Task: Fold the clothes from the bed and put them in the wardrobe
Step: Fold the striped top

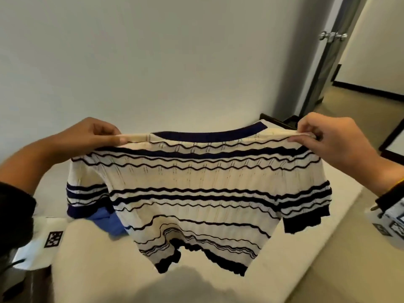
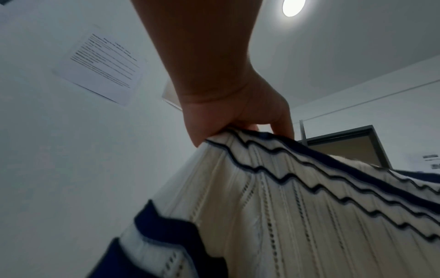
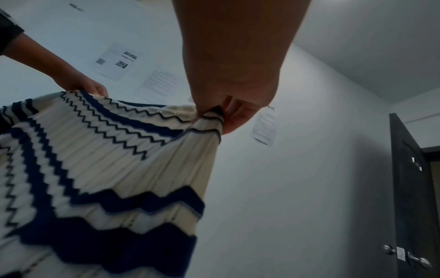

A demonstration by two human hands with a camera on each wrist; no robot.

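Note:
A cream knit top with wavy navy stripes, a navy collar and short sleeves hangs spread in the air above the bed. My left hand pinches its left shoulder and my right hand pinches its right shoulder, both at about the same height. The left wrist view shows the thumb and fingers of the left hand clamped on the edge of the top. From the right wrist, the right hand is seen gripping bunched fabric of the top. A blue garment lies on the bed behind the top, partly hidden.
A white wall stands beyond the bed. A dark door with a round knob stands ajar at the right, with floor beyond it. A dark frame leans at the right edge. Printed sheets hang on the wall.

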